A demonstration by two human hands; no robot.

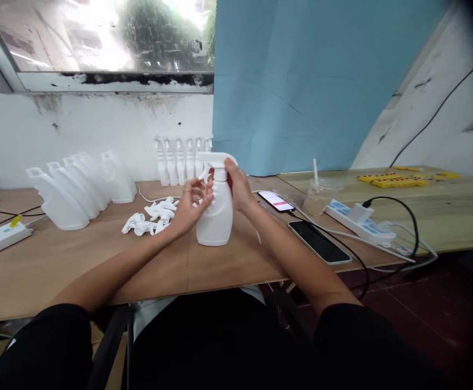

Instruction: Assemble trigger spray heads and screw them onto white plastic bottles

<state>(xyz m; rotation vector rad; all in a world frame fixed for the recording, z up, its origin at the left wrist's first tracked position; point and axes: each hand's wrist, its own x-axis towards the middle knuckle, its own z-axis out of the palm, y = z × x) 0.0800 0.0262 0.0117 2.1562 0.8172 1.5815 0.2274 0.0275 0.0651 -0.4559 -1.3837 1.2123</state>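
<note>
A white spray bottle (pixel 215 225) stands upright on the brown tabletop in front of me, with a white trigger head (pixel 215 158) seated on its neck. My right hand (pixel 239 187) wraps round the head and neck from the right, fingers closed. From the left, my left hand (pixel 195 199) has its fingers curled against the bottle's shoulder, just below the trigger; part of its grip is hidden. Loose white trigger heads (pixel 155 215) lie in a pile left of the bottle. Several white bottles without heads (pixel 71 197) stand further left.
Along the wall stands a row of white bottles with heads (pixel 179 162). To the right are a lit phone (pixel 276 201), a dark phone (pixel 319 242), a plastic cup with straw (pixel 317 197) and a power strip (pixel 358 222) with cables. Another power strip (pixel 2 238) lies at left.
</note>
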